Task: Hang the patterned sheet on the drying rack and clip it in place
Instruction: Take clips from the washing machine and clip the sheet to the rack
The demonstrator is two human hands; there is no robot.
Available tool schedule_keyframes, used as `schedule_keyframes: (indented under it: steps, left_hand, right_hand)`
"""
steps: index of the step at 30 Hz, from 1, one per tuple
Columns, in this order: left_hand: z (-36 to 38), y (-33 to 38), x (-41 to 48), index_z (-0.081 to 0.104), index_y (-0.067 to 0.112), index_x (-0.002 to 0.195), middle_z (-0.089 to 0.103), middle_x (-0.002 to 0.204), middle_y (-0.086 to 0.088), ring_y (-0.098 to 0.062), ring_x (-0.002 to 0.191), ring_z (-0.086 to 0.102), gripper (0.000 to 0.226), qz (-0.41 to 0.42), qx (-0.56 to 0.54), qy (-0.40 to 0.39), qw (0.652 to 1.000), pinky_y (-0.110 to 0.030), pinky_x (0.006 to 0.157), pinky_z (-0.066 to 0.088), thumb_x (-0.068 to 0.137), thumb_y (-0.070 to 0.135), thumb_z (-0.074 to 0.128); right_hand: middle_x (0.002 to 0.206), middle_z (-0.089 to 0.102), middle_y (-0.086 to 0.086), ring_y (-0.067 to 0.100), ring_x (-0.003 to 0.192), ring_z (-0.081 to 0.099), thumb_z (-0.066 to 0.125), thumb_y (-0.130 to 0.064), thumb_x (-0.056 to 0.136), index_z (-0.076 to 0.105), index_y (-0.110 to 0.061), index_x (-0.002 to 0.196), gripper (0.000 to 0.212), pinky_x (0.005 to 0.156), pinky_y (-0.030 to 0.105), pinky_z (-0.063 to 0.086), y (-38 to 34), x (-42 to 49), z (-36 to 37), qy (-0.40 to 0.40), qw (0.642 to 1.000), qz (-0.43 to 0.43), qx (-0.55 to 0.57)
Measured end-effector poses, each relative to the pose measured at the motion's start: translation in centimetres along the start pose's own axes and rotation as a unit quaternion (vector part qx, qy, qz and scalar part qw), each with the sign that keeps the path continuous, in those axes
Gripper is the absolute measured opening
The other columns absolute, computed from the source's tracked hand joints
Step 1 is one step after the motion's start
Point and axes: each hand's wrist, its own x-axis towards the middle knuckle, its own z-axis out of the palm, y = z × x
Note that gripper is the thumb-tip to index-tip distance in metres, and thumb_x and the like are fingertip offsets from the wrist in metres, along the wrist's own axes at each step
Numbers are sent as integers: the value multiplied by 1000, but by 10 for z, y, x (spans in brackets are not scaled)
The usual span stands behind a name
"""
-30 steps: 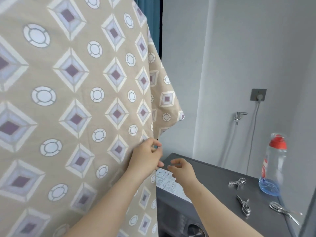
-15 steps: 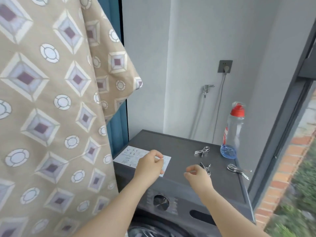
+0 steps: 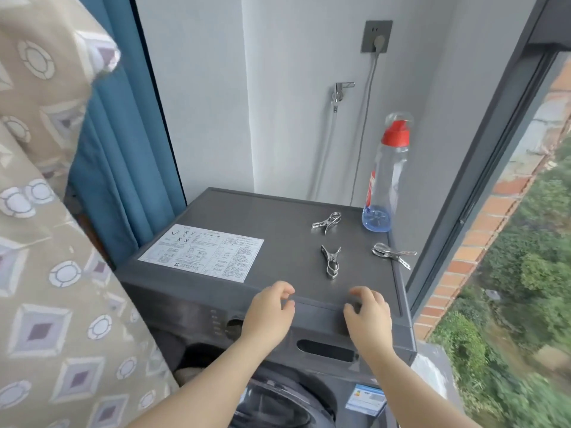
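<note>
Three metal clips (image 3: 330, 265), one sheet (image 3: 46, 273)

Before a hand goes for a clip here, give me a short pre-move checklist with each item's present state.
1. Left hand free: ok, fingers loosely curled, holding nothing.
2. Right hand free: ok, empty.
3. Clips available: ok, three metal clips lie on the washing machine top; the nearest clip is just ahead of both hands.
4. Path clear: ok, the spray bottle stands at the far right corner.
5. Patterned sheet hanging: ok.
6. Sheet seated on the rack: cannot tell, rack out of view.
</note>
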Motion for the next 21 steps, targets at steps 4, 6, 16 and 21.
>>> schedule_keyframes:
  steps: [4,6,16,21]
  left_hand:
    - [32,11,20,49,29,126,48,132,15,-10,125,41,35,87,94,-28,991,-27,101,28,91,30,53]
    - [46,16,30,42,32,130,33,143,14,-13,133,30,43,107,121,-21,987,-30,104,25,89,35,54]
    - [78,30,90,48,30,125,43,142,-1,-30,132,39,49,205,299,18,932,-41,98,41,81,44,34]
    - [80,24,100,36,30,135,27,145,12,-19,143,8,38,199,257,44,945,-35,109,19,97,30,37]
  right_hand:
    - [128,48,-2,19,122,41,48,-11,91,54,-18,122,32,102,31,34,14,18,-2,-3,999,-53,7]
    - [128,50,-2,20,121,40,49,-10,90,56,-17,120,32,101,29,29,22,31,-2,22,994,-76,-70]
    - [151,28,16,30,137,23,54,-18,81,44,-16,132,53,105,41,10,37,111,-2,127,950,-70,-277]
    - [150,26,16,31,143,12,39,-31,89,22,-16,145,60,113,45,8,37,129,2,85,953,-29,-288]
